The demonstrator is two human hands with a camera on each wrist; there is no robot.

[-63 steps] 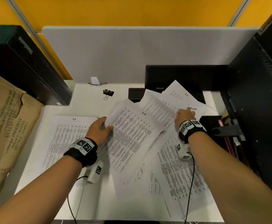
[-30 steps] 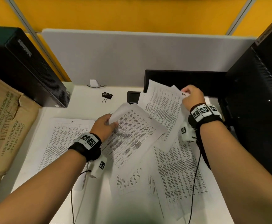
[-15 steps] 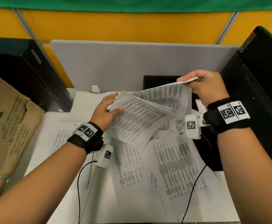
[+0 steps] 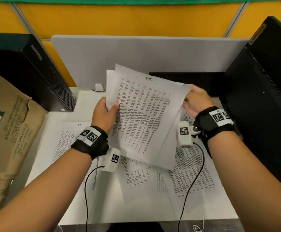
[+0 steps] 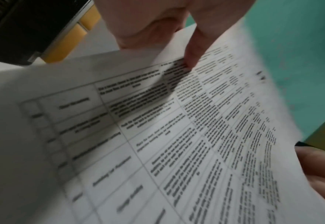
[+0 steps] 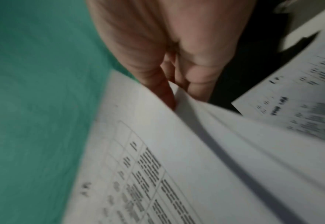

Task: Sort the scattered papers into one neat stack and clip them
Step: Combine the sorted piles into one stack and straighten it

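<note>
Both hands hold a few printed sheets (image 4: 143, 114) tilted up above the desk. My left hand (image 4: 105, 109) pinches their left edge, thumb on the printed face (image 5: 192, 50). My right hand (image 4: 194, 102) pinches the upper right corner, thumb on top and fingers beneath (image 6: 173, 91). The held sheets (image 5: 157, 136) fan slightly apart at the edges (image 6: 196, 144). More printed papers lie loose on the white desk: one sheet at the left (image 4: 66, 139) and several overlapping ones at the front right (image 4: 183, 178). The binder clip is hidden behind the raised sheets.
A black computer case (image 4: 27, 71) and a brown cardboard box (image 4: 7, 128) stand at the left. A black monitor (image 4: 266, 97) fills the right side, a black keyboard (image 4: 186, 79) lies at the back. A grey divider panel (image 4: 144, 51) closes the rear. Wrist-camera cables (image 4: 86, 190) trail over the desk.
Both hands have lifted their sheets off the desk and brought them together into one bundle, now tilted up facing me. The binder clip is now covered from view.
</note>
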